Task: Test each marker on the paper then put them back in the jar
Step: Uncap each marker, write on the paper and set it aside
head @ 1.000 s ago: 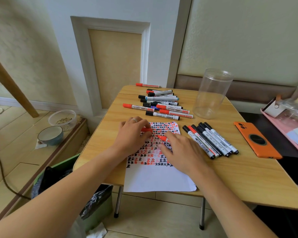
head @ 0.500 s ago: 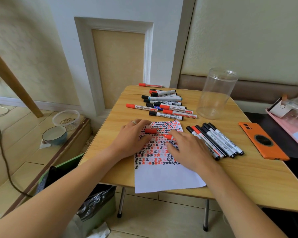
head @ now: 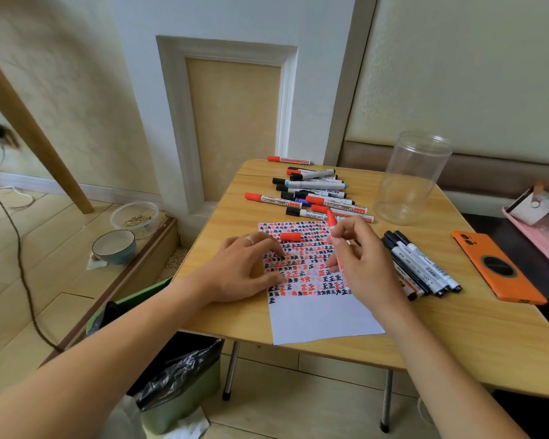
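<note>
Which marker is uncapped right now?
The red marker in the right hand; its red cap lies loose on the paper. The others lie capped.

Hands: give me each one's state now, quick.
Left hand: open, resting on the paper.
Right hand: holding the red marker.

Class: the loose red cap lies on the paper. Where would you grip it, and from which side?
Pinch the red cap across its short round body, coming from above. It lies flat on the paper, long axis left-right, sides clear; the left hand is nearest.
</note>
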